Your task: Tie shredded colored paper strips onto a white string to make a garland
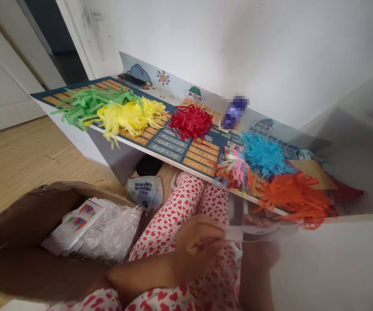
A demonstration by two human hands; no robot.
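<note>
Hands [199, 242] at blurry pale strip [234, 233]

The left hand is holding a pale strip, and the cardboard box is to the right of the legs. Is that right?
Not quite. The head view shows the cardboard box to the left of the legs. The left hand is holding a pale strip.
</note>
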